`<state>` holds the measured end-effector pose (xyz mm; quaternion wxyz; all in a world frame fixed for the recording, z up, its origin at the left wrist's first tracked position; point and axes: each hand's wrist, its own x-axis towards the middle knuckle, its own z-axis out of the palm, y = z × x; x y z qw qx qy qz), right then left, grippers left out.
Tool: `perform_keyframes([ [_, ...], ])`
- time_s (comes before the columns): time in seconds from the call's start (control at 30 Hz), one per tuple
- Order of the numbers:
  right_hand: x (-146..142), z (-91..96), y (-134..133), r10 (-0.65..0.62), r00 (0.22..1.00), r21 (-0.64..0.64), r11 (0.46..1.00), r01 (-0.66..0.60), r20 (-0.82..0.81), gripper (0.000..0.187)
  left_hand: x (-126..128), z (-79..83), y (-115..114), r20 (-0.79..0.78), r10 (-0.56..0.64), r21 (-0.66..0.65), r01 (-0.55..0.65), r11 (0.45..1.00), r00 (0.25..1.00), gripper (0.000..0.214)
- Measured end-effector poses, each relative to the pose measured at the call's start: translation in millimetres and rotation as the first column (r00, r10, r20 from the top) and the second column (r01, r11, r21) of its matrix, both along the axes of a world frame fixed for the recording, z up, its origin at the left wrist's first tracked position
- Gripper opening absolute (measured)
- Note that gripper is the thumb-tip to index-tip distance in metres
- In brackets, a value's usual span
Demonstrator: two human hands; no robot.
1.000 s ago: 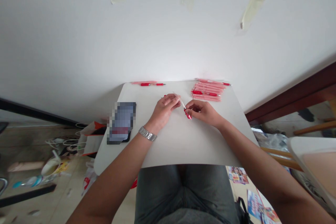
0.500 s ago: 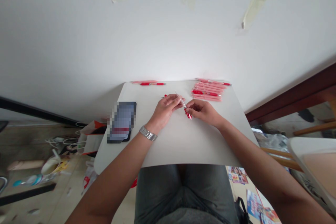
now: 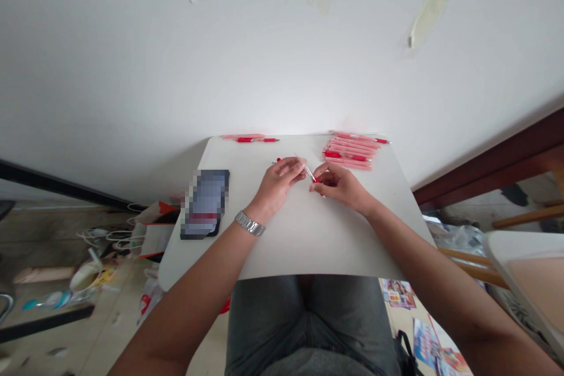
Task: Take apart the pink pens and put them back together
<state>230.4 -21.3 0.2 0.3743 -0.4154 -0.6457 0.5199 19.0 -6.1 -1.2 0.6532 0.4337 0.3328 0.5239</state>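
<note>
Over the middle of the white table (image 3: 299, 247), my left hand (image 3: 277, 185) pinches the upper end of a slim clear-and-red pen (image 3: 309, 172). My right hand (image 3: 341, 188) closes thumb and fingers round its red lower part, hiding most of it. The pen slants down to the right between both hands. Just behind my left hand lies a small red pen part (image 3: 278, 160), partly covered by the fingers. To the right at the back, several pink pens (image 3: 350, 145) lie in a pile, with a red pen (image 3: 346, 156) across them.
A phone (image 3: 205, 202), blurred out, lies at the table's left side. Along the back left edge rest a pink pen (image 3: 242, 136) and a red pen (image 3: 255, 140). The wall (image 3: 282, 70) stands right behind the table. A chair (image 3: 511, 247) is at the right.
My right fingers have closed further over the pen's red part, so less of it shows. My left hand has stayed almost in place.
</note>
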Motion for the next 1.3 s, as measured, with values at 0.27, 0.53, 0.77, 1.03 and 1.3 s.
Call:
perform_keyframes([
  [0.27,-0.2,1.5,-1.8,0.046,0.999,0.006,0.999,-0.045,-0.019,0.035,0.5,0.4,-0.8,0.008,-0.017,0.012,0.016,1.000,1.000,0.029],
  [0.53,1.3,3.1,-2.2,0.090,0.996,0.034,0.995,-0.090,0.001,0.033,-0.6,-1.0,-0.9,-0.021,-0.029,0.044,0.030,0.999,0.999,0.030],
  [0.77,1.4,1.9,-1.5,0.075,0.996,0.075,0.994,-0.079,0.054,0.033,0.4,2.0,-1.6,0.001,-0.030,0.059,0.030,0.998,1.000,0.034],
  [1.03,1.4,2.6,-2.0,0.079,0.993,0.054,0.995,-0.084,0.082,0.034,0.4,4.9,-3.3,-0.040,-0.006,0.072,0.009,0.997,0.999,0.030],
  [1.3,2.0,2.8,-1.5,0.083,0.993,0.068,0.994,-0.089,0.078,0.033,0.1,2.3,-0.6,0.049,-0.005,-0.051,0.008,0.999,0.999,0.033],
])
